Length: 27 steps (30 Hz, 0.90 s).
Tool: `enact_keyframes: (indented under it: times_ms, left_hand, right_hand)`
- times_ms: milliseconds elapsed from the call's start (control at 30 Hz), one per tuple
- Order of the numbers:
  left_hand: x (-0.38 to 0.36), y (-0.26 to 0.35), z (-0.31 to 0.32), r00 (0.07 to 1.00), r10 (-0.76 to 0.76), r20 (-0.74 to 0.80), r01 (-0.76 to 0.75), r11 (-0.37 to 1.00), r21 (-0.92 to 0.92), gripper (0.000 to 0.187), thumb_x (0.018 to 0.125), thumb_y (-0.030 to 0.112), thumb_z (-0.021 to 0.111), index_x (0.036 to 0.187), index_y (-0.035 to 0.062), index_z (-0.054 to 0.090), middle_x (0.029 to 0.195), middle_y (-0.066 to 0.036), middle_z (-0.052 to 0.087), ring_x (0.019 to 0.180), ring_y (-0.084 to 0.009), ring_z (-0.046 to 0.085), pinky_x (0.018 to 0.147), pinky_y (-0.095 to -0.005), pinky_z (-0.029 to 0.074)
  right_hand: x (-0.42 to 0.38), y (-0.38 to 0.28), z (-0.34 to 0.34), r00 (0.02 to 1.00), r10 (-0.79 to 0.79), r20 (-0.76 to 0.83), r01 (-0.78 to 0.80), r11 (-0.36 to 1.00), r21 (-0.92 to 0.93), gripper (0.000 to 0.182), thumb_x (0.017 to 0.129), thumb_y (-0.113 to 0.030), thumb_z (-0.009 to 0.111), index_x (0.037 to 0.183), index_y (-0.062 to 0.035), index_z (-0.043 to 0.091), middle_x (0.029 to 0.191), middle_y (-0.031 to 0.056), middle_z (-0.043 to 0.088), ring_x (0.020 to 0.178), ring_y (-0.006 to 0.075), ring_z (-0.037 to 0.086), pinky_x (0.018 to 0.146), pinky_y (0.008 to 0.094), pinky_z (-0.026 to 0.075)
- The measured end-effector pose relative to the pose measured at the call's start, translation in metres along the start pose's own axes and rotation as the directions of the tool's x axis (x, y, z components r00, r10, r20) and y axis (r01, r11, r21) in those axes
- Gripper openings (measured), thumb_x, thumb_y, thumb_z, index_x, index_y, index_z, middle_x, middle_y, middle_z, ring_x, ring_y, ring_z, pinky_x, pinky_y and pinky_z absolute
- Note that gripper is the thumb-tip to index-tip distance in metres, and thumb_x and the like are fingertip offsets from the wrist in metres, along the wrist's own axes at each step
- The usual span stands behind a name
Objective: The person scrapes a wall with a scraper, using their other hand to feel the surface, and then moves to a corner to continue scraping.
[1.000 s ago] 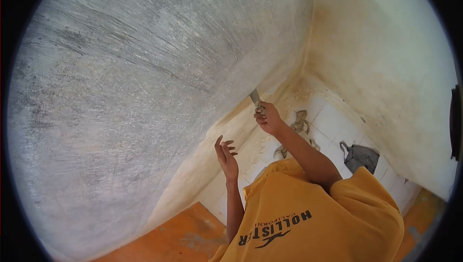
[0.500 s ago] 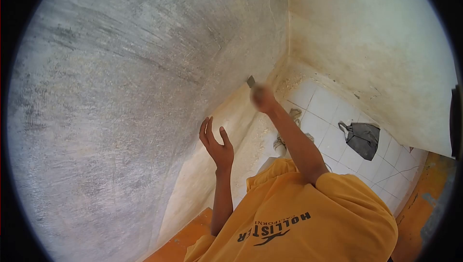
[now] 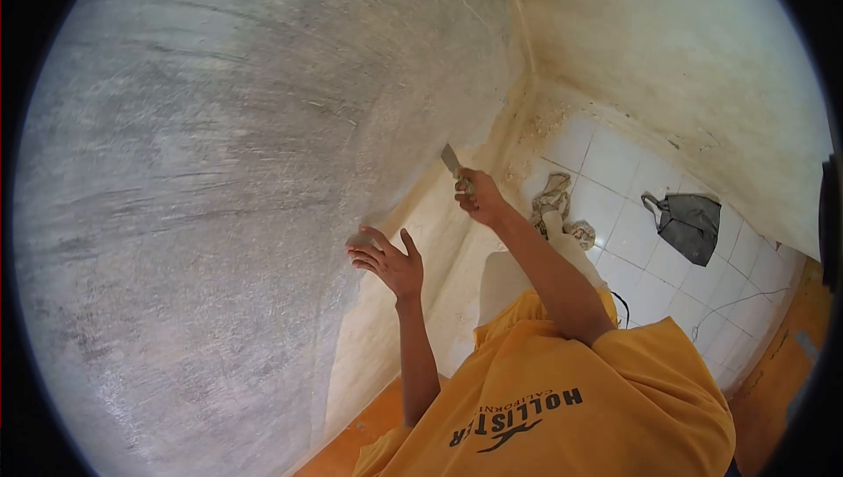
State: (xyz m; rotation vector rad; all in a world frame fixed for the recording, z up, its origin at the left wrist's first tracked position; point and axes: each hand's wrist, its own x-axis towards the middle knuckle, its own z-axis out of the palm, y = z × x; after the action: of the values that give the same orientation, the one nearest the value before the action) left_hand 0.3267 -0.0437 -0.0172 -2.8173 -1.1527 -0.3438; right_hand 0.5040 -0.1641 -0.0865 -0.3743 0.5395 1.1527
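My right hand (image 3: 479, 197) is wrapped round the handle of a putty knife (image 3: 450, 159), whose flat metal blade points up and left toward the wall. Beside the blade runs the border between the rough grey wall surface (image 3: 219, 169) and a smooth cream strip (image 3: 373, 328) lower down. Lower left, my left hand (image 3: 391, 263) is held up at the grey surface with its fingers spread and nothing in its palm. Its fingertips overlap the wall in this view.
A cream, stained wall (image 3: 650, 46) meets the grey one at a corner. On the white tiled floor (image 3: 628, 169) lie a dark grey bag (image 3: 689, 227) and, near my feet, a crumpled patterned cloth (image 3: 551, 198). Flaked debris lines the wall's foot, and a thin wire crosses the tiles.
The putty knife in my right hand now shows more of its blade and sits slightly lower. My left hand's fingers have tilted further toward the wall. The camera view has shifted.
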Motion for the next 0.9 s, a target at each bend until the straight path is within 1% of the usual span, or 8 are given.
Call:
enact_keyframes:
  times_ms: [133,233,333,467,667,767,867,900]
  left_hand:
    - [0.002,0.01,0.005,1.0,-0.017,-0.009,0.017,0.997,0.076,0.089,0.1,0.048,0.05,0.156,-0.0034,0.004,0.146,-0.054,-0.002,0.137,-0.0708,-0.006,0.109,-0.0752,0.004]
    - [0.001,0.012,-0.002,1.0,-0.006,0.019,0.005,0.998,0.059,0.09,0.099,0.048,0.052,0.157,0.0001,0.003,0.147,-0.053,-0.004,0.137,-0.0702,-0.009,0.11,-0.0752,0.003]
    - [-0.001,0.015,-0.015,0.997,0.022,0.08,-0.029,0.996,0.084,0.088,0.099,0.047,0.054,0.16,0.0075,0.003,0.148,-0.051,-0.007,0.138,-0.0688,-0.012,0.11,-0.0747,0.002]
    - [-0.005,0.025,-0.026,0.998,0.035,0.056,-0.037,0.998,0.043,0.084,0.098,0.041,0.058,0.161,0.0154,0.009,0.152,-0.046,-0.01,0.141,-0.0647,-0.014,0.111,-0.0737,0.001]
    - [-0.008,0.037,-0.036,1.0,0.016,-0.011,-0.017,0.999,-0.037,0.081,0.097,0.031,0.061,0.161,0.0171,0.014,0.157,-0.038,-0.014,0.145,-0.0567,-0.016,0.112,-0.0725,0.0]
    - [-0.015,0.036,-0.038,0.999,-0.002,-0.032,-0.001,0.997,-0.074,0.082,0.097,0.027,0.062,0.161,0.0175,0.013,0.158,-0.037,-0.016,0.146,-0.0545,-0.017,0.112,-0.0725,0.0]
    - [-0.017,0.034,-0.036,0.998,-0.018,-0.057,0.014,0.997,-0.082,0.083,0.096,0.026,0.063,0.161,0.0187,0.012,0.158,-0.035,-0.018,0.146,-0.0538,-0.018,0.112,-0.0733,0.0]
    - [-0.015,0.036,-0.034,0.998,-0.021,-0.066,0.016,0.997,-0.077,0.083,0.096,0.027,0.063,0.161,0.0198,0.012,0.158,-0.034,-0.02,0.146,-0.0539,-0.018,0.111,-0.0738,0.002]
  right_hand:
    - [0.01,-0.011,-0.024,1.0,0.028,0.013,-0.028,0.999,-0.034,0.011,0.097,-0.022,0.056,0.097,-0.0145,0.049,0.069,-0.0017,0.045,0.045,0.0057,0.031,0.036,0.0194,0.021]
    - [-0.007,0.006,0.012,0.999,0.019,-0.028,-0.019,1.0,-0.014,0.013,0.097,-0.023,0.057,0.101,-0.0141,0.049,0.07,-0.0007,0.044,0.047,0.0061,0.031,0.037,0.0207,0.021]
    - [0.019,0.0,-0.002,0.991,-0.017,-0.135,0.022,0.999,0.036,0.012,0.096,-0.023,0.058,0.096,-0.0143,0.05,0.071,-0.0003,0.045,0.047,0.0064,0.03,0.038,0.0211,0.021]
    - [0.001,0.003,-0.001,1.0,0.011,-0.005,-0.011,1.0,0.016,0.011,0.094,-0.02,0.057,0.094,-0.0134,0.049,0.072,0.0002,0.044,0.048,0.007,0.031,0.039,0.0217,0.022]
    - [0.012,-0.009,0.006,0.991,-0.033,-0.131,0.036,0.999,0.027,0.009,0.096,-0.021,0.058,0.094,-0.0166,0.051,0.07,-0.0016,0.043,0.047,0.0056,0.029,0.037,0.0196,0.019]
    - [-0.001,0.002,0.016,0.992,-0.009,-0.127,0.009,1.0,0.0,0.009,0.096,-0.021,0.059,0.095,-0.0158,0.051,0.071,-0.0005,0.043,0.048,0.0064,0.031,0.037,0.0196,0.019]
    - [0.009,0.003,0.015,0.989,-0.039,-0.139,0.042,0.999,0.015,0.009,0.095,-0.019,0.056,0.097,-0.0109,0.054,0.074,0.0026,0.046,0.049,0.0108,0.036,0.039,0.024,0.024]
    - [0.017,-0.004,0.013,0.96,-0.08,-0.269,0.076,0.997,-0.028,0.008,0.095,-0.019,0.055,0.095,-0.0114,0.053,0.074,0.0023,0.045,0.049,0.01,0.034,0.039,0.0239,0.024]
